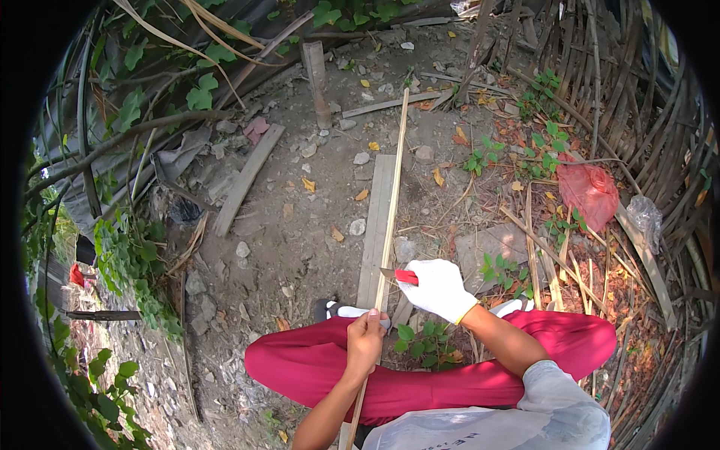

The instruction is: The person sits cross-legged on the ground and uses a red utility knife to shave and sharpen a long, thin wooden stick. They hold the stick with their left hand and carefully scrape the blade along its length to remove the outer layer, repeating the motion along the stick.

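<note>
Step in hand, as judged: bamboo strip [393, 187] being shaved with red-handled knife [400, 276].
Strip run from lap toward 12 o'clock, over wooden plank [373, 225] on dirt.
Left hand [365, 341], bare, clenched on strip near end.
Right hand [439, 289], white-gloved, closed on knife handle; blade laid against strip at 9 o'clock of glove.
Next move requirement: firm left grip, blade kept shallow, stroke directed away from body.

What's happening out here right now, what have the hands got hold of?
A person sits on bare ground in red trousers, working a long thin bamboo strip. The bare left hand grips the strip near its lower end. The right hand, in a white glove, holds a red-handled knife with its blade against the strip. A flat wooden plank lies under it, and a red plastic bag sits to the right.
</note>
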`<state>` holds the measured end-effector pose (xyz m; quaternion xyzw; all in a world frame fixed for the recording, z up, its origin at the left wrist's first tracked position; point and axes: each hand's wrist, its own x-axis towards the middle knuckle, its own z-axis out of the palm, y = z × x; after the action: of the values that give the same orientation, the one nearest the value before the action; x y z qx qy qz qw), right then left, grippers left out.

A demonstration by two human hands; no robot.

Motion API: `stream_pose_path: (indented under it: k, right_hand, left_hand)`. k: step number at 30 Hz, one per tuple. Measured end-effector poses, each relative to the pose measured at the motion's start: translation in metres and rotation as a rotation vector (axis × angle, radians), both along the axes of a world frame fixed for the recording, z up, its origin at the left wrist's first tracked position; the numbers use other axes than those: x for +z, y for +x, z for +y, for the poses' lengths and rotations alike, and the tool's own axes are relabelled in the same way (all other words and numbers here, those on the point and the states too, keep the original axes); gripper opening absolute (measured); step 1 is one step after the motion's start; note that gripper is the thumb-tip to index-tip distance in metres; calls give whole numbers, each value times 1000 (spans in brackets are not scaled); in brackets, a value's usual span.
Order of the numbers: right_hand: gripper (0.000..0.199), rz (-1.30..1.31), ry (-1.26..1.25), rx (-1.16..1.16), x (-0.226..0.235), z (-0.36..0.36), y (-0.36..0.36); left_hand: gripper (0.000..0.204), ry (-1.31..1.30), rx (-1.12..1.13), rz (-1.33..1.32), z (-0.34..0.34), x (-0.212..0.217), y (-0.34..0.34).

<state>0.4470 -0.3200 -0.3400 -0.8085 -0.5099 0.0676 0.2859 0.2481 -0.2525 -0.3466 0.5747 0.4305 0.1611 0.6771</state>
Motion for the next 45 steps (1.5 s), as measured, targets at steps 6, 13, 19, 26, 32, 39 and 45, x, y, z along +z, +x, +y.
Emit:
stream_pose_path:
  k: [6, 13, 19, 26, 32, 39, 45]
  right_hand:
    - [21, -52, -334, 65, -12, 5, -12]
    - [24, -82, -485, 56, -17, 14, -6]
    - [24, -123, -518, -57, -33, 27, 10]
    - [24, -265, -513, -383, -46, -13, 153]
    - [33, -125, -344, -199, -13, -32, 94]
    - [30, -65, -242, 117, -5, -4, 6]
    - [24, -77, -229, 122, -19, 7, -9]
  left_hand:
    - [44, 239, -109, 101, -2, -35, -3]
    - [41, 608, -329, 584, -20, -10, 9]
    - [38, 620, -299, 625, -18, -22, 11]
    - [37, 556, -479, 610, -66, -9, -46]
    - [36, 486, -186, 415, -35, -15, -38]
    - [33, 357, -11, 212, -32, -22, -19]
    - [36, 244, 35, 133, -33, -5, -12]
